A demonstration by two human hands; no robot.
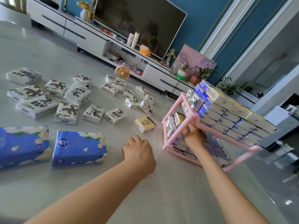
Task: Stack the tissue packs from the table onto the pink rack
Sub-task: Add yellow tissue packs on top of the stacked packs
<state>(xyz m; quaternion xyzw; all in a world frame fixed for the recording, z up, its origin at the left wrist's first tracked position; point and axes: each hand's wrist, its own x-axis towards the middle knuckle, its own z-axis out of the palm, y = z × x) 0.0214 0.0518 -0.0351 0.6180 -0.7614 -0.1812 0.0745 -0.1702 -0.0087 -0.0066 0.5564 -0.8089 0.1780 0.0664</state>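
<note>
The pink rack point(181, 126) stands on the pale table at the right, its top shelf packed with rows of tissue packs point(229, 117) and more on the lower shelf. My right hand point(194, 135) reaches into the lower shelf, fingers curled among the packs; whether it holds one is hidden. My left hand point(139, 151) hovers over the table, fingers curled, nothing in it. A yellow tissue pack point(145, 124) lies just beyond it. Several white packs with dark print point(93, 113) are scattered to the left. Two large blue packs point(79, 148) lie near the front left.
A small orange fan point(122, 71) sits at the table's far edge. Behind it runs a white TV cabinet point(90, 38) with a television, paper cups and potted plants. The table's right edge drops to a grey floor.
</note>
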